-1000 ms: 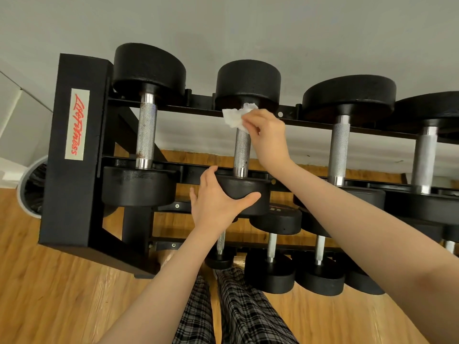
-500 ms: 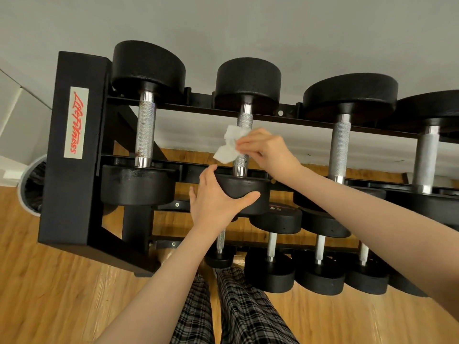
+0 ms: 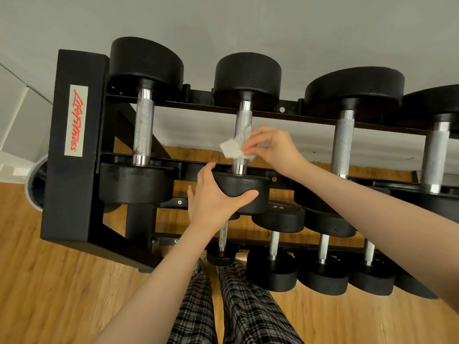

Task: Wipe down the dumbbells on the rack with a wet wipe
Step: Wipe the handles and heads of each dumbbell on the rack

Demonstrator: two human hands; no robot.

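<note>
step: I'm on the knurled handle [image 3: 243, 125] of the second dumbbell from the left on the top tier of the rack [image 3: 74, 170], wiping the bar itself, down near its lower end.

right grip: my right hand [image 3: 275, 147] has fingertips pinched on the wet wipe [image 3: 236, 146], which is pressed against the near part of that handle.

left grip: my left hand [image 3: 213, 202] is curled round the near head [image 3: 242, 192] of the same dumbbell, thumb on its face, steadying it.

wipe vs grip: wipe sticks out left of my fingers, touching the bar just above the shiny collar.

next: probably wrap the wipe round the bar, then do the heads.

left to do: other dumbbells to the right and the lower tier look untouched, can't really tell.
</note>
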